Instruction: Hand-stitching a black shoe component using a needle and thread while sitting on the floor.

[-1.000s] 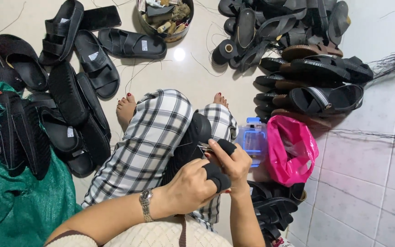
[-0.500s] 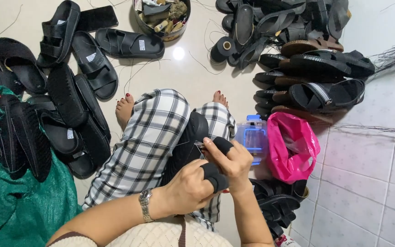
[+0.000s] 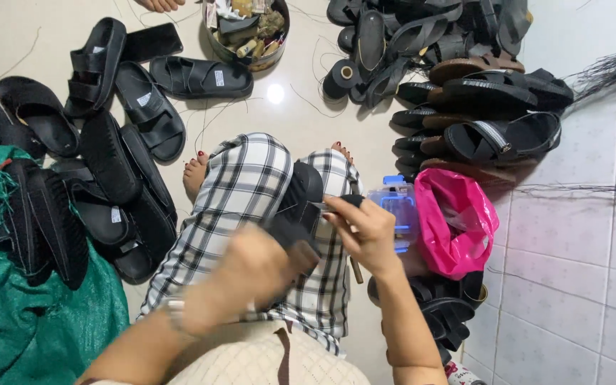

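The left hand [image 3: 254,274] (now a blur) has pulled back from the black sandal [image 3: 297,207]; its fingers can't be told. The right hand [image 3: 361,232] still grips the sandal.

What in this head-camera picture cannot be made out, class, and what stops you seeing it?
- Left hand, head view: motion blur hides its fingers and grip.
- Black sandal on the lap: both hands cover its strap end.
- Right hand: the thin tool it grips is too small to identify.
- Round tin: cut off by the top edge.
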